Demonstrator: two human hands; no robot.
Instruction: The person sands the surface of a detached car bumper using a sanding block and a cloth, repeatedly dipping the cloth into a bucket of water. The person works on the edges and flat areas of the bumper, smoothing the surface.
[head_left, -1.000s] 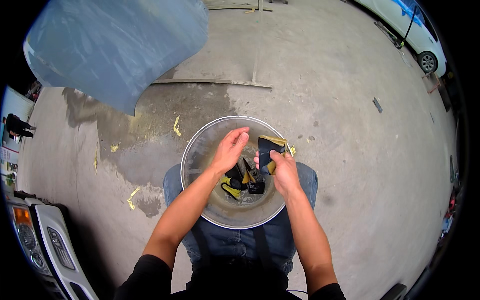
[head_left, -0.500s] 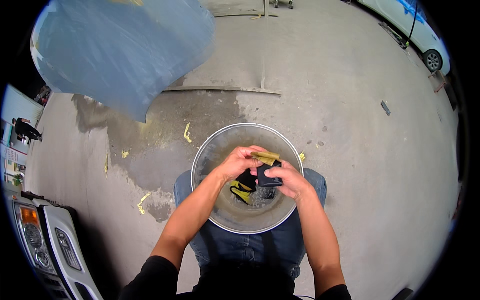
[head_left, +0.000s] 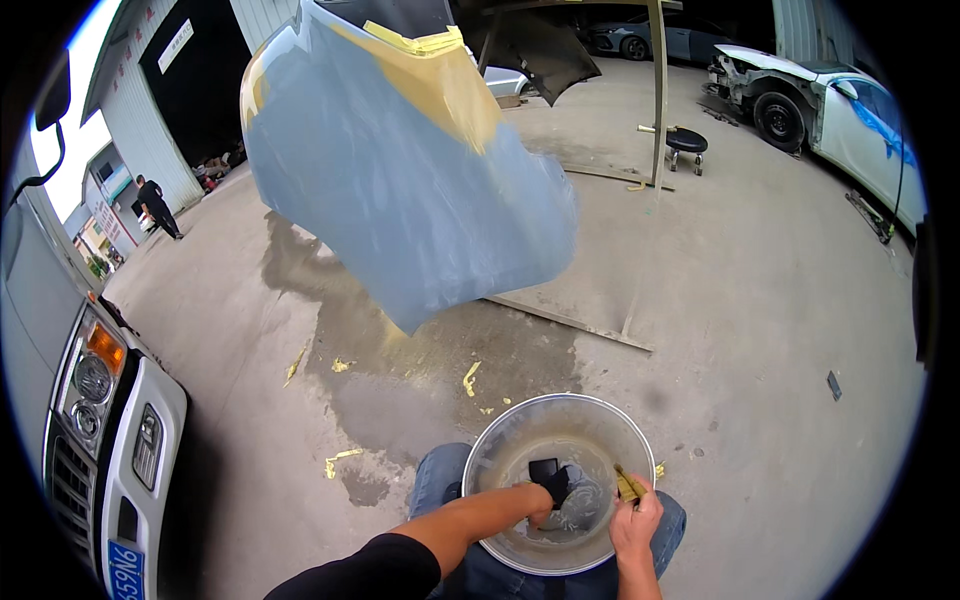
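A round metal basin (head_left: pixel 480 440) with water in it rests between my knees. My left hand (head_left: pixel 540 503) reaches down into it, closed on a dark, soft, cloth-like thing (head_left: pixel 557 484); part of the fingers is hidden. Just beyond that lies a flat black block (head_left: pixel 542 469) at the bottom. At the basin's right rim, my right hand (head_left: pixel 637 520) pinches a folded yellowish-brown piece of sandpaper (head_left: pixel 629 485), held upright above the water.
A large blue-grey car body panel (head_left: pixel 420 200) with yellowish patches hangs ahead on a metal stand (head_left: pixel 657 100). Wet floor and yellow tape scraps (head_left: pixel 470 379) lie beneath. Left stands a vehicle front (head_left: pixel 150 450); right, a partly dismantled white car (head_left: pixel 850 120) and a rolling stool (head_left: pixel 686 140).
Both hands held the black block and sandpaper together over the basin. Now they are apart: the block lies in the basin, my left hand has gone down, and the view has tilted up.
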